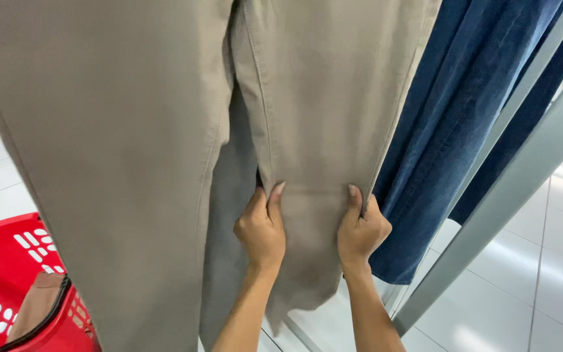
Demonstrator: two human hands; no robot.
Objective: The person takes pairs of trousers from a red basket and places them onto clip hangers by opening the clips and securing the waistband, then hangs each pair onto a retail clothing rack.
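Now | left hand [261, 229], right hand [360, 229] grip beige trouser leg [320, 117] hem | jeans [451, 130] beside

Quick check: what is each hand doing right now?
Left hand: closed, gripping the hanging beige cotton trouser leg.
Right hand: closed, gripping the same leg's other edge.

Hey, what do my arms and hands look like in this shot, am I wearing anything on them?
Both forearms are bare as far as the frame shows: no sleeves, watch or bracelet. The left hand and right hand wear no gloves and no rings that can be seen. The thumbnails are short and unpainted.
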